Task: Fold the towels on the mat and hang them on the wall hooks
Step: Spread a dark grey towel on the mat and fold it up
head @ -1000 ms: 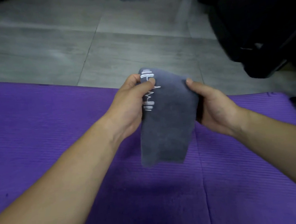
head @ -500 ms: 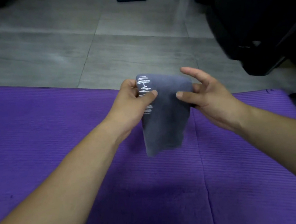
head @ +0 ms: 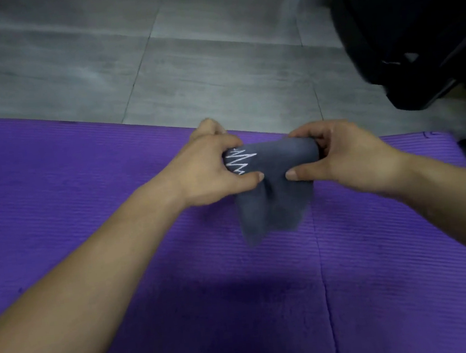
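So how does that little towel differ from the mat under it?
The towel is grey with white zigzag stitching; the mat is purple with fine ribs. The towel is small and bunched, gripped by the left hand and right hand, its lower end drooping; the mat lies flat on the floor and spreads far wider. Both are soft-looking.

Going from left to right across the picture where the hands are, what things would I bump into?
Left hand → grey towel, held between both hands → right hand.
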